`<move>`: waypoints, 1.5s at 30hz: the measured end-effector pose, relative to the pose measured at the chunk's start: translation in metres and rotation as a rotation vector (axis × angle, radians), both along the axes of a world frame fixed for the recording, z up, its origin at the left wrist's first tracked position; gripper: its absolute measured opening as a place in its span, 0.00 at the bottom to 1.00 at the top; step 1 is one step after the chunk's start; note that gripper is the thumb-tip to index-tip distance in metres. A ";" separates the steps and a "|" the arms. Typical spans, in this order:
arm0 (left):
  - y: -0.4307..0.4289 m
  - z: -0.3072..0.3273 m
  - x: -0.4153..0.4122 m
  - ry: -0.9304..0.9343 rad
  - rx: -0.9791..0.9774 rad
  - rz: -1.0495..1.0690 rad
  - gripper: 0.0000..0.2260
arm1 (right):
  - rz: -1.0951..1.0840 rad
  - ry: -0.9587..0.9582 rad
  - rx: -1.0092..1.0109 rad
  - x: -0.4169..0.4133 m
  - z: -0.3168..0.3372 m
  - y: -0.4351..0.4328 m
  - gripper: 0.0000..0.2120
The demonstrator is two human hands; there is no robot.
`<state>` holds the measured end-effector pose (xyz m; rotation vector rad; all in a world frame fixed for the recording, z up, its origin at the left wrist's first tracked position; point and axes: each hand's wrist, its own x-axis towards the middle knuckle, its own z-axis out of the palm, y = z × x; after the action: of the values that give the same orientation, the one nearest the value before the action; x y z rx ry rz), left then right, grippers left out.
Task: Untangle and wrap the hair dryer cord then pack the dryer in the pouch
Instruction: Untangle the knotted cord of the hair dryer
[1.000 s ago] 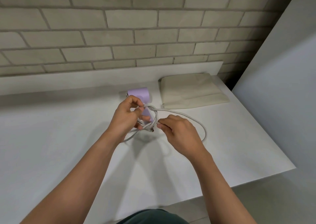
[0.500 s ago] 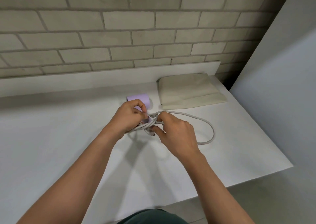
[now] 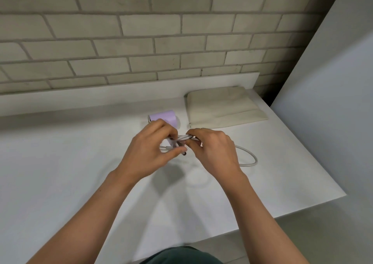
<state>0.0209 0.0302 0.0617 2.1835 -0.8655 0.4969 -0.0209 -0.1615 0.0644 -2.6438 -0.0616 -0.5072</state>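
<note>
Loose loop of cord (image 3: pixel 250 159) is smaller than half a second ago (wrap nearly done). Left hand (image 3: pixel 149 152) grips the lilac hair dryer (image 3: pixel 163 118) just above the surface (image 3: pixel 80 183); right hand (image 3: pixel 215 152) pinches the coils. Pouch (image 3: pixel 222 108) lies flat behind, unused.

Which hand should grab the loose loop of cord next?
Probably the right hand: the loose cord loop lies just beside it, while the left hand grips the bundled cord by the purple dryer.

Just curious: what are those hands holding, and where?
The left hand and right hand both pinch the grey cord at its bunched coils beside the lilac dryer.
</note>
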 end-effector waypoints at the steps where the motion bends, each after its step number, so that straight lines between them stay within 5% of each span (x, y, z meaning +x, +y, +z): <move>1: 0.001 -0.005 0.001 -0.049 0.037 -0.001 0.13 | 0.001 0.021 -0.010 0.000 0.002 0.001 0.05; 7: -0.003 -0.012 0.007 -0.338 0.096 0.068 0.11 | 0.053 0.154 -0.073 -0.001 0.016 -0.004 0.08; 16: 0.006 -0.019 0.017 -0.404 0.154 0.068 0.05 | 0.207 0.318 0.059 -0.006 0.020 -0.013 0.12; 19: 0.009 -0.013 0.019 -0.264 0.079 0.050 0.06 | 0.174 0.307 0.072 -0.006 0.024 -0.018 0.19; 25: 0.009 -0.007 0.026 0.147 -0.014 -0.015 0.09 | 0.209 0.045 0.246 -0.009 0.043 -0.035 0.10; 31: 0.005 0.004 0.027 0.329 -0.063 -0.068 0.07 | 0.101 -0.165 0.479 -0.010 0.044 -0.038 0.09; 38: -0.002 0.004 0.029 0.354 -0.003 -0.101 0.06 | -0.201 -0.138 -0.019 0.004 0.013 -0.044 0.11; 41: -0.005 0.005 0.029 0.325 0.027 -0.109 0.06 | -0.080 -0.198 -0.171 0.001 0.010 -0.022 0.21; 45: -0.005 0.005 0.029 0.309 0.033 -0.099 0.07 | 0.054 -0.208 -0.125 0.006 0.000 -0.007 0.10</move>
<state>0.0496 0.0252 0.0663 2.1602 -0.8101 0.0921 -0.0152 -0.1684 0.0644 -2.6916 -0.2345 -0.7818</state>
